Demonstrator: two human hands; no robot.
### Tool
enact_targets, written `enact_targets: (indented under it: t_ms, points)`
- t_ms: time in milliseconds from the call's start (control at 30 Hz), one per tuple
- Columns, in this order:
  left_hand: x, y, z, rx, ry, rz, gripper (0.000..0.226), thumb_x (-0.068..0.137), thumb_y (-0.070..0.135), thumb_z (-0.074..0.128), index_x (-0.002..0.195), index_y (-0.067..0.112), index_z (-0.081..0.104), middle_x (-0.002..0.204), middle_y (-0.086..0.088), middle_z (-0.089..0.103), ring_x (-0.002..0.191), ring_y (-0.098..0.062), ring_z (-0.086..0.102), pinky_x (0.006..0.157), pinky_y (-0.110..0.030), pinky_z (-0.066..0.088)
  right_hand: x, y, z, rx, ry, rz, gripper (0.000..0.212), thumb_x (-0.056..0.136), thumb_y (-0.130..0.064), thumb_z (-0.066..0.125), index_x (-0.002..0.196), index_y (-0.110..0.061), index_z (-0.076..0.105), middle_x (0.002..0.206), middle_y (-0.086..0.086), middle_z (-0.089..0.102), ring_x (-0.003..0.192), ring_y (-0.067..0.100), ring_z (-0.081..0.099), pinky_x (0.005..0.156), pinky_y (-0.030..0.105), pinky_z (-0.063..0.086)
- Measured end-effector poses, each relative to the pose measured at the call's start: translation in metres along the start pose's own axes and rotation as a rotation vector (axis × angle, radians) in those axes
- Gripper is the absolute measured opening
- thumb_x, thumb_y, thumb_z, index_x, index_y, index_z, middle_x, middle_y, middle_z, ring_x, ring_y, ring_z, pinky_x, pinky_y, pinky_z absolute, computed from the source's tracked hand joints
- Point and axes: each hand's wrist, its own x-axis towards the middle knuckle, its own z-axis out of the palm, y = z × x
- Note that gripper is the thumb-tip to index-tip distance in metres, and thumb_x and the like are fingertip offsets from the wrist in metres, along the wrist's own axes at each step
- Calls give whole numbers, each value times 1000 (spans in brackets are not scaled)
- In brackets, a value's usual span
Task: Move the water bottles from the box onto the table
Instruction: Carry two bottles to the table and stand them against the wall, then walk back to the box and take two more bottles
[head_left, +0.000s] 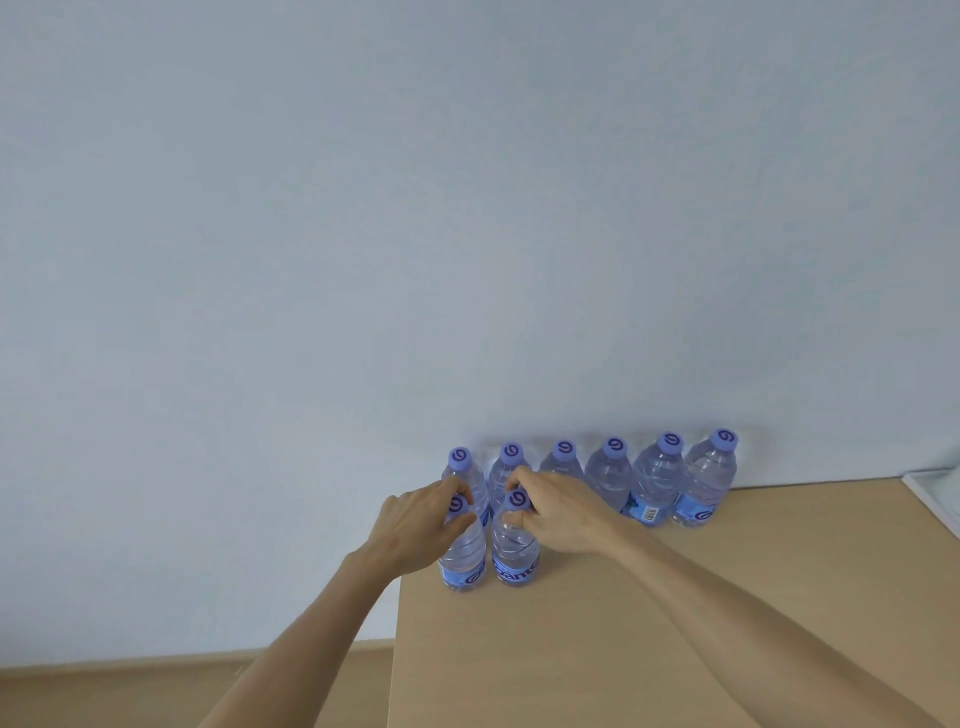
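Note:
Several clear water bottles with purple caps stand in a back row (655, 483) along the wall on the light wooden table (571, 649). Two more stand in front near the table's left edge. My left hand (421, 525) grips the neck of the front left bottle (462, 558). My right hand (556, 512) grips the neck of the front right bottle (515, 551). Both front bottles are upright and rest on the table. The box is out of view.
A pale wall rises right behind the back row. The table's left edge runs just left of the front left bottle, with the wooden floor (156, 691) below. A white object (935, 493) shows at the table's far right edge.

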Motion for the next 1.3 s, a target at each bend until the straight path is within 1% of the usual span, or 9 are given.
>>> enact_targets:
  t_ms: [100, 500, 633, 733, 900, 967, 1067, 1167, 1300]
  points:
    - [5, 1, 0, 8, 1, 15, 23, 96, 53, 40, 108, 33, 44, 100, 11, 64, 69, -15, 46, 61, -30, 33, 4, 1, 0, -4, 0, 9, 23, 91, -41, 54, 103, -24, 44, 89, -5, 57, 78, 18, 55, 68, 41, 48]
    - [12, 1, 9, -10, -12, 34, 25, 94, 55, 39, 109, 35, 44, 102, 12, 65, 68, -14, 45, 62, -31, 33, 6, 12, -4, 25, -15, -10, 28, 91, -47, 55, 110, -29, 44, 81, -18, 46, 71, 3, 49, 57, 22, 33]
    - [11, -4, 5, 17, -19, 60, 26, 94, 57, 39, 110, 37, 43, 106, 13, 63, 69, -13, 46, 60, -30, 31, 5, 13, -4, 54, -41, 3, 28, 91, -46, 56, 111, -31, 43, 82, -20, 44, 76, 5, 51, 59, 22, 34]
    - [11, -7, -1, 24, -46, 94, 28, 94, 57, 41, 113, 37, 40, 111, 14, 62, 79, -15, 56, 60, -30, 32, 2, 12, -4, 73, -69, 17, 31, 89, -48, 57, 111, -33, 40, 84, -21, 45, 79, 5, 52, 60, 24, 36]
    - [10, -10, -11, 21, -114, 95, 47, 88, 66, 43, 123, 37, 34, 115, 15, 62, 89, -15, 61, 66, -31, 40, -8, 10, -13, 90, -109, 90, 48, 84, -58, 58, 121, -38, 36, 89, -9, 58, 80, 9, 57, 71, 35, 50]
    - [12, -11, -17, 74, -97, 94, 53, 86, 72, 37, 125, 36, 35, 109, 17, 64, 89, -16, 62, 66, -31, 40, -14, 11, -20, 83, -70, 126, 50, 84, -61, 55, 123, -39, 36, 85, -8, 60, 77, 5, 57, 69, 34, 49]
    - [19, -7, -34, 68, -9, 87, 44, 90, 68, 35, 119, 37, 42, 97, 20, 64, 85, -14, 62, 65, -29, 39, -24, 12, -40, 39, 57, 162, 44, 86, -62, 51, 121, -35, 41, 82, -14, 60, 76, 3, 56, 63, 28, 41]
    - [25, 7, -54, -45, 72, 80, 32, 91, 65, 37, 108, 40, 49, 89, 23, 61, 78, -8, 59, 67, -29, 40, -37, 12, -67, -29, 209, 185, 36, 91, -58, 48, 117, -33, 44, 84, -16, 59, 79, 9, 56, 63, 29, 37]
    - [31, 40, -87, -251, 141, 110, 24, 89, 63, 43, 100, 44, 52, 86, 23, 62, 72, 0, 61, 69, -32, 49, -66, 12, -109, -38, 376, 218, 32, 93, -55, 46, 117, -34, 46, 88, -17, 59, 71, -3, 51, 66, 30, 34]
